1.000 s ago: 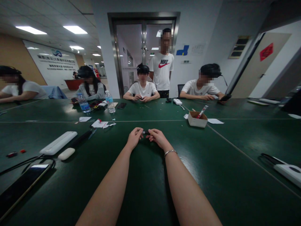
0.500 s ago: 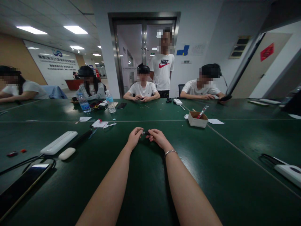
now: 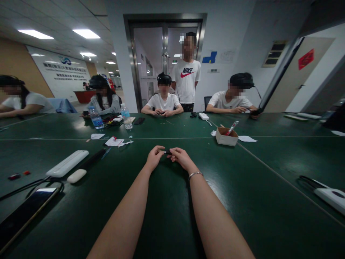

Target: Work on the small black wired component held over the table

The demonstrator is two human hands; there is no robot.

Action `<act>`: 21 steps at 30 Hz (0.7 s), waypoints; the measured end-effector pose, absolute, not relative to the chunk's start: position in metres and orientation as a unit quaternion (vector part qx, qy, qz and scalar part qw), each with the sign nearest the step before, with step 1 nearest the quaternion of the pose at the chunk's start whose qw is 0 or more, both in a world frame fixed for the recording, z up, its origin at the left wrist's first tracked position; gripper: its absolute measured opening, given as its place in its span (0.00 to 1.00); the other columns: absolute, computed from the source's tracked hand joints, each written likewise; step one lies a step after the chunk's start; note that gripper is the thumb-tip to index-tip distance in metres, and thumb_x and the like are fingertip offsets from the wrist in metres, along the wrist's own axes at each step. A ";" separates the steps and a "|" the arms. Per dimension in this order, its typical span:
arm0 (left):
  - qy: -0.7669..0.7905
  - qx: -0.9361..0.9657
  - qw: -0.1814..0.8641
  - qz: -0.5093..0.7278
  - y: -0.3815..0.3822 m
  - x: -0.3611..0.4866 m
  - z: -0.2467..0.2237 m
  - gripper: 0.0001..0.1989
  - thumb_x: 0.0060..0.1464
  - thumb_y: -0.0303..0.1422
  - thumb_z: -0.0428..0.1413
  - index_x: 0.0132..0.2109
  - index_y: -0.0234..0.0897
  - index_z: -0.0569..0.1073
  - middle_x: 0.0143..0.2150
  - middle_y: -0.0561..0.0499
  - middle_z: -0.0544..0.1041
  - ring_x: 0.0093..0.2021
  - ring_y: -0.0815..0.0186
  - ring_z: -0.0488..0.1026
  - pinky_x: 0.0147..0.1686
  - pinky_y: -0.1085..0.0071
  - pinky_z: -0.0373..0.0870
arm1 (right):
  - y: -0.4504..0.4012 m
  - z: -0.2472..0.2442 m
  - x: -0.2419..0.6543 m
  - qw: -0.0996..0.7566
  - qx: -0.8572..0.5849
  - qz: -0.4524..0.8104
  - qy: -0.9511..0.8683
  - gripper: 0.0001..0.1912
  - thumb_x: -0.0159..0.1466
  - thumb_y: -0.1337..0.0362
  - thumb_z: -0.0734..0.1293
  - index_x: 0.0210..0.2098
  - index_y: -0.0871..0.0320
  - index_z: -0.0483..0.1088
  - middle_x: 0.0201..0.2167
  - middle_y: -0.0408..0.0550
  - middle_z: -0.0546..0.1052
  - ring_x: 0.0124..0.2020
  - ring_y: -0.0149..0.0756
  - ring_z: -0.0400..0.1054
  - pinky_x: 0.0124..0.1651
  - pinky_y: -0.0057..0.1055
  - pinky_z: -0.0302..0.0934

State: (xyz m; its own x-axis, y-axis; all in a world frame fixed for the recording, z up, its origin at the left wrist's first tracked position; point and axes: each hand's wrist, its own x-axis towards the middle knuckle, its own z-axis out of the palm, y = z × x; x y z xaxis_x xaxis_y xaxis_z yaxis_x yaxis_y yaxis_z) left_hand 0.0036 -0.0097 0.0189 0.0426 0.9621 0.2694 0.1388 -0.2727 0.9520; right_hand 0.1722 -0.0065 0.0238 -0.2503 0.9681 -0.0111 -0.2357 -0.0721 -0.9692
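Over the middle of the green table, my two hands meet at a small black stick with a silvery end (image 3: pixel 167 152), which looks like a USB stick. My right hand (image 3: pixel 179 157) pinches its dark body between thumb and fingers. At the silvery end, my left hand (image 3: pixel 155 157) has its thumb against the stick and its index finger arched just above. Fingers cover much of the stick, so its exact kind is hard to make out. A bracelet (image 3: pixel 195 175) circles my right wrist.
To my left lie a phone (image 3: pixel 25 212), a white power bank (image 3: pixel 67 163) with a cable and a white rounded case (image 3: pixel 77 176). Paper scraps (image 3: pixel 114 141), two bottles (image 3: pixel 126 117) and a small box (image 3: pixel 226 139) stand farther off. Several people sit opposite; one person (image 3: pixel 186 82) stands.
My left index finger has straightened and lifted slightly off the silvery end. Both arms and the right-hand pinch stay in place.
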 end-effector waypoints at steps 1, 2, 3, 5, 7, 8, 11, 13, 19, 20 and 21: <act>0.457 0.601 0.400 0.520 -0.010 0.004 0.020 0.13 0.50 0.37 0.54 0.41 0.35 0.73 0.27 0.53 0.72 0.28 0.69 0.69 0.29 0.73 0.64 | -0.006 0.024 0.172 0.480 -0.379 0.627 -0.483 0.13 0.56 0.60 0.72 0.33 0.64 0.70 0.24 0.51 0.77 0.20 0.24 0.65 0.22 0.20 0.60; 0.457 0.599 0.405 0.517 -0.011 0.004 0.020 0.13 0.51 0.38 0.53 0.41 0.35 0.73 0.26 0.53 0.72 0.27 0.69 0.69 0.28 0.73 0.63 | -0.006 0.024 0.172 0.480 -0.379 0.627 -0.483 0.13 0.56 0.60 0.72 0.33 0.63 0.70 0.24 0.50 0.77 0.20 0.24 0.65 0.22 0.20 0.60; 0.456 0.599 0.410 0.514 -0.011 0.005 0.021 0.13 0.52 0.38 0.52 0.41 0.34 0.73 0.25 0.53 0.71 0.26 0.69 0.68 0.27 0.73 0.63 | -0.006 0.024 0.172 0.480 -0.379 0.627 -0.483 0.13 0.56 0.60 0.72 0.33 0.63 0.70 0.24 0.50 0.77 0.20 0.24 0.65 0.22 0.20 0.60; 0.454 0.600 0.411 0.515 -0.012 0.005 0.022 0.13 0.52 0.38 0.52 0.40 0.34 0.73 0.25 0.52 0.71 0.27 0.69 0.69 0.27 0.74 0.63 | -0.006 0.023 0.172 0.480 -0.379 0.626 -0.483 0.13 0.55 0.60 0.72 0.33 0.63 0.70 0.24 0.50 0.77 0.20 0.24 0.65 0.22 0.20 0.60; 0.458 0.599 0.403 0.519 -0.011 0.006 0.021 0.12 0.50 0.37 0.54 0.40 0.35 0.73 0.27 0.52 0.73 0.28 0.69 0.69 0.27 0.74 0.62 | -0.006 0.023 0.172 0.480 -0.380 0.627 -0.482 0.13 0.55 0.60 0.72 0.33 0.63 0.70 0.23 0.50 0.77 0.20 0.24 0.65 0.22 0.20 0.60; 0.462 0.596 0.402 0.519 -0.011 0.006 0.021 0.12 0.49 0.37 0.54 0.40 0.35 0.73 0.28 0.52 0.73 0.27 0.69 0.69 0.27 0.74 0.62 | -0.005 0.023 0.172 0.480 -0.381 0.627 -0.481 0.13 0.55 0.60 0.72 0.33 0.63 0.70 0.23 0.50 0.77 0.19 0.24 0.65 0.22 0.20 0.60; 0.464 0.598 0.407 0.511 -0.010 0.005 0.019 0.14 0.53 0.40 0.51 0.39 0.34 0.74 0.24 0.53 0.71 0.23 0.70 0.66 0.25 0.74 0.60 | -0.006 0.022 0.171 0.481 -0.381 0.626 -0.481 0.12 0.56 0.61 0.72 0.33 0.63 0.70 0.23 0.49 0.77 0.19 0.24 0.65 0.22 0.20 0.60; 0.458 0.606 0.404 0.510 -0.009 0.005 0.018 0.15 0.54 0.40 0.50 0.39 0.34 0.73 0.23 0.53 0.70 0.23 0.70 0.66 0.24 0.74 0.60 | -0.006 0.023 0.172 0.481 -0.380 0.625 -0.483 0.12 0.56 0.61 0.72 0.33 0.63 0.70 0.23 0.50 0.77 0.20 0.24 0.65 0.22 0.20 0.60; 0.463 0.610 0.402 0.501 -0.008 0.003 0.016 0.14 0.54 0.39 0.50 0.42 0.35 0.73 0.26 0.52 0.72 0.26 0.69 0.67 0.26 0.74 0.61 | -0.007 0.024 0.172 0.478 -0.382 0.623 -0.488 0.13 0.56 0.60 0.72 0.34 0.63 0.71 0.24 0.50 0.77 0.20 0.24 0.66 0.22 0.20 0.61; 0.460 0.615 0.402 0.499 -0.008 0.003 0.015 0.15 0.54 0.40 0.50 0.42 0.35 0.73 0.25 0.53 0.71 0.26 0.69 0.67 0.26 0.73 0.61 | -0.007 0.024 0.172 0.478 -0.383 0.622 -0.487 0.13 0.56 0.60 0.72 0.34 0.63 0.71 0.24 0.49 0.77 0.20 0.24 0.66 0.22 0.20 0.61; 0.455 0.619 0.401 0.499 -0.007 0.003 0.015 0.15 0.54 0.40 0.50 0.42 0.35 0.73 0.25 0.53 0.71 0.26 0.69 0.67 0.27 0.73 0.62 | -0.007 0.024 0.172 0.479 -0.383 0.622 -0.487 0.13 0.55 0.60 0.72 0.34 0.63 0.71 0.24 0.49 0.77 0.20 0.24 0.66 0.22 0.20 0.61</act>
State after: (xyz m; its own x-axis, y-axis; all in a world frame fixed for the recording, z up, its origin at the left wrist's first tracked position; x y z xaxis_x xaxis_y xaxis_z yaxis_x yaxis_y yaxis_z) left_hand 0.0031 -0.0072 0.0150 0.0871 0.9636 0.2529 0.1634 -0.2642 0.9505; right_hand 0.1722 -0.0069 0.0236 -0.2475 0.9688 -0.0099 -0.2216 -0.0665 -0.9729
